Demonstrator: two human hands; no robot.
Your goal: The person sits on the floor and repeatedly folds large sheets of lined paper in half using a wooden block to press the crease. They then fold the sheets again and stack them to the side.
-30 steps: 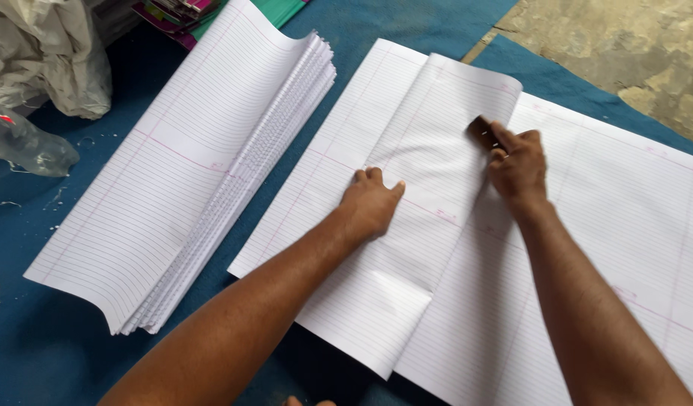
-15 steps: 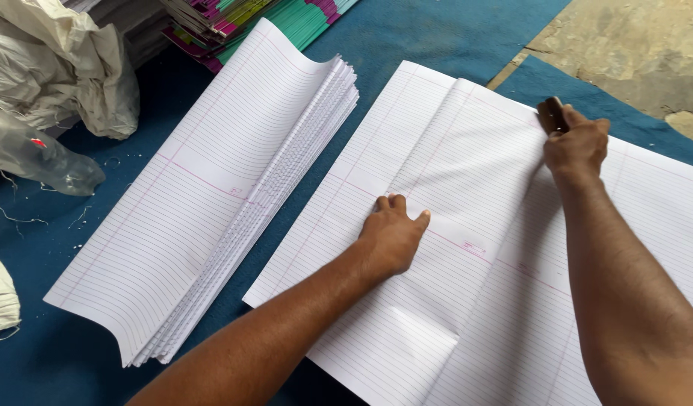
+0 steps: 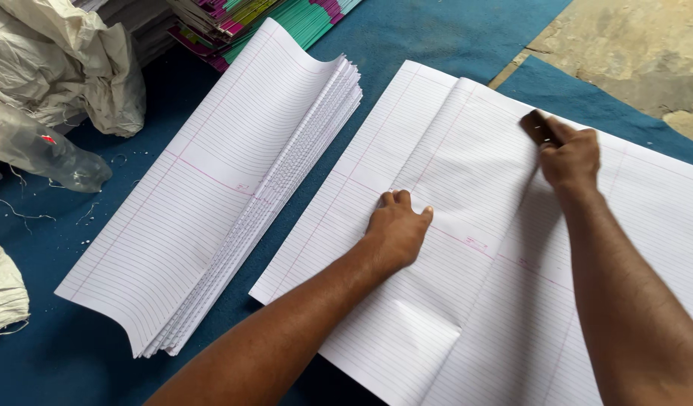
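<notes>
A large sheet of white ruled paper lies folded over on more ruled sheets on a blue mat. My left hand presses flat on the folded sheet near its middle. My right hand grips a small dark brown block and holds it against the fold line near the sheet's far end.
A thick stack of folded ruled sheets lies to the left. Coloured booklets are piled at the top. White sacks and a clear plastic bottle sit at far left. Bare concrete floor shows at top right.
My right hand has slid the brown block along the fold, away from me toward the sheet's far end. My left hand stays pressed on the paper.
</notes>
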